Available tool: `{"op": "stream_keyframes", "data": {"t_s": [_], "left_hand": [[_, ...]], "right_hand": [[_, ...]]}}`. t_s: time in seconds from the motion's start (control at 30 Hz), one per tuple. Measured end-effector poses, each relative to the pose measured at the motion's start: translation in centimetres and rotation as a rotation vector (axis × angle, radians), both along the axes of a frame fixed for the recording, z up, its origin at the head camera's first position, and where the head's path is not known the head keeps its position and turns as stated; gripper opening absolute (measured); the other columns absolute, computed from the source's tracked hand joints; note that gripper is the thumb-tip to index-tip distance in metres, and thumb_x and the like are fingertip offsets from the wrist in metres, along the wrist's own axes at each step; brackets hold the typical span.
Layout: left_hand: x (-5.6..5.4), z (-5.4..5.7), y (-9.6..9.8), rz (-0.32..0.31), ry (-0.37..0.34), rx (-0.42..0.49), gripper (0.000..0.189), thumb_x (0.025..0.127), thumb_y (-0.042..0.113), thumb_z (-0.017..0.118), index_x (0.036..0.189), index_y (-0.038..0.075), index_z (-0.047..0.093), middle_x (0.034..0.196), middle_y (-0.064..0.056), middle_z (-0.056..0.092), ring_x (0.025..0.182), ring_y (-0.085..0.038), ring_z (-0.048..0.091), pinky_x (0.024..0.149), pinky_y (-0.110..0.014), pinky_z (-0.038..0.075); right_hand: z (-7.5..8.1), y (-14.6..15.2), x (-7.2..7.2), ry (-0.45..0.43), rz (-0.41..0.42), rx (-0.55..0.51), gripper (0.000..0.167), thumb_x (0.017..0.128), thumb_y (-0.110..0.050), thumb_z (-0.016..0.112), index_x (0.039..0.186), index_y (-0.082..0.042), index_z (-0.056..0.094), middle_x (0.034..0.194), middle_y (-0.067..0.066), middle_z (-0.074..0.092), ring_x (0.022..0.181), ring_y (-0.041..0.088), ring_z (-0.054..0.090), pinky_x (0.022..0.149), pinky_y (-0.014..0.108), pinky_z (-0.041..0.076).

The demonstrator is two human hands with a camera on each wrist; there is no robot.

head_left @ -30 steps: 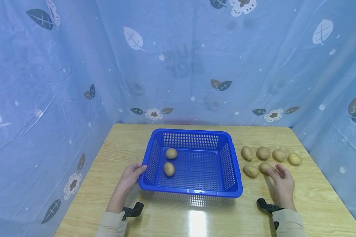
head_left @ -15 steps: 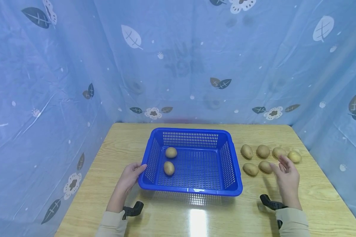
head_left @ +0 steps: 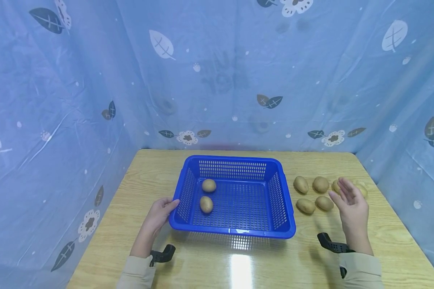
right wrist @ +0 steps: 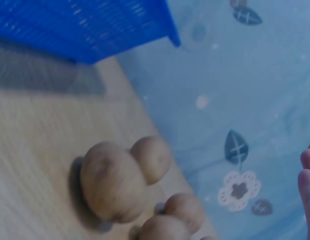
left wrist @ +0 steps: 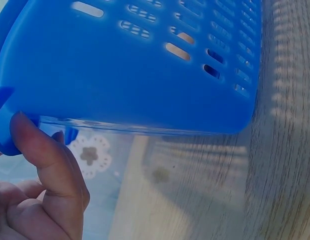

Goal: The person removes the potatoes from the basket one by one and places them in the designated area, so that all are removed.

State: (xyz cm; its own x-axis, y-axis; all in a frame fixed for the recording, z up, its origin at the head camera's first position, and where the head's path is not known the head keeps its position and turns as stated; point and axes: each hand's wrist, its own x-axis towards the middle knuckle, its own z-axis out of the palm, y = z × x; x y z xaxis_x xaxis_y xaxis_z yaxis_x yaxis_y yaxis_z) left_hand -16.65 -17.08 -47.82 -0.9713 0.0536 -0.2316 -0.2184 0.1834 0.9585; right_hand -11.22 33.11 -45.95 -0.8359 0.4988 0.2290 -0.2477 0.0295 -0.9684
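A blue plastic basket (head_left: pixel 235 232) stands in the middle of the table, with one potato (head_left: pixel 209 185) behind another potato (head_left: pixel 206 204) on its left side. My left hand (head_left: pixel 158 216) grips the basket's left rim; in the left wrist view a digit of that hand (left wrist: pixel 50 185) presses against the rim's edge. My right hand (head_left: pixel 353 210) hovers over the right-hand potatoes, fingers spread loosely and holding nothing. Nearest to it lies a front-row potato (head_left: pixel 324 203), left of the thumb. Its fingers partly hide a back-row potato (head_left: pixel 335 186) and the rightmost potato (head_left: pixel 363 190).
Beyond those, a front potato (head_left: pixel 306 206) and two back-row potatoes, one left (head_left: pixel 301 184) and one middle (head_left: pixel 320 184), lie beside the basket's right wall. The wooden table (head_left: pixel 155 168) meets a blue patterned curtain (head_left: pixel 217 100) at the back and sides.
My right hand has moved from the front-row potato up and to the right, uncovering that potato and overlapping the back-row ones. My left hand stays on the basket rim.
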Motion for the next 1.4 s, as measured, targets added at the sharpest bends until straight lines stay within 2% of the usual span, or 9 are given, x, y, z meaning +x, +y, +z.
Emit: {"op": "stream_keyframes", "data": {"t_s": [0.2, 0.43, 0.57, 0.8, 1.07, 1.27, 1.4], "left_hand": [[0.0, 0.0, 0.0, 0.006, -0.007, -0.005, 0.036, 0.1, 0.022, 0.048, 0.12, -0.007, 0.053, 0.108, -0.023, 0.066, 0.093, -0.028, 0.068, 0.077, -0.033, 0.058], [-0.1, 0.0, 0.0, 0.012, -0.011, -0.008, 0.035, 0.1, 0.022, 0.048, 0.119, -0.007, 0.054, 0.108, -0.022, 0.065, 0.093, -0.026, 0.068, 0.078, -0.033, 0.058], [-0.1, -0.1, 0.0, 0.009, -0.007, -0.006, 0.034, 0.1, 0.022, 0.048, 0.118, -0.007, 0.054, 0.108, -0.023, 0.065, 0.093, -0.027, 0.068, 0.077, -0.033, 0.058], [-0.1, -0.2, 0.0, 0.007, -0.004, 0.005, 0.034, 0.1, 0.02, 0.048, 0.118, -0.008, 0.054, 0.108, -0.024, 0.065, 0.093, -0.029, 0.068, 0.076, -0.033, 0.058], [-0.1, -0.1, -0.1, 0.007, -0.004, -0.01, 0.035, 0.1, 0.023, 0.048, 0.118, -0.007, 0.054, 0.108, -0.022, 0.066, 0.093, -0.027, 0.068, 0.077, -0.032, 0.058], [0.0, 0.0, -0.1, 0.005, 0.0, -0.013, 0.035, 0.1, 0.023, 0.048, 0.117, -0.007, 0.054, 0.105, -0.02, 0.067, 0.091, -0.025, 0.068, 0.077, -0.033, 0.058], [-0.1, -0.1, 0.0, 0.01, -0.003, -0.011, 0.033, 0.1, 0.022, 0.048, 0.116, -0.006, 0.055, 0.104, -0.02, 0.067, 0.09, -0.025, 0.069, 0.076, -0.032, 0.058]], "right_hand": [[1.3, -0.8, 0.1, 0.037, 0.045, 0.005, 0.059, 0.085, 0.006, 0.065, 0.139, 0.0, 0.042, 0.139, 0.004, 0.05, 0.127, 0.008, 0.047, 0.1, 0.01, 0.039], [2.8, -2.2, -0.2, 0.155, 0.174, -0.004, 0.059, 0.085, 0.013, 0.06, 0.139, 0.006, 0.039, 0.138, 0.002, 0.052, 0.127, 0.008, 0.048, 0.1, 0.01, 0.039], [3.5, -3.2, -0.5, 0.193, 0.227, 0.022, 0.059, 0.085, 0.014, 0.059, 0.139, 0.008, 0.037, 0.138, 0.002, 0.052, 0.127, 0.008, 0.048, 0.101, 0.012, 0.039], [4.2, -4.5, -1.3, 0.183, 0.303, 0.16, 0.061, 0.087, 0.008, 0.06, 0.142, 0.005, 0.035, 0.145, 0.004, 0.046, 0.132, 0.008, 0.044, 0.103, 0.011, 0.037], [4.5, -6.4, -2.2, 0.151, 0.364, 0.196, 0.06, 0.088, 0.005, 0.06, 0.143, 0.004, 0.035, 0.146, 0.006, 0.044, 0.133, 0.008, 0.042, 0.105, 0.012, 0.035], [4.5, -7.7, -2.9, 0.12, 0.391, 0.272, 0.059, 0.089, 0.003, 0.06, 0.143, 0.002, 0.035, 0.149, 0.016, 0.038, 0.134, 0.007, 0.04, 0.105, 0.011, 0.035], [4.7, -8.4, -3.3, 0.112, 0.45, 0.236, 0.061, 0.09, 0.002, 0.059, 0.145, 0.002, 0.032, 0.151, 0.019, 0.032, 0.137, 0.009, 0.036, 0.106, 0.011, 0.033]]}}
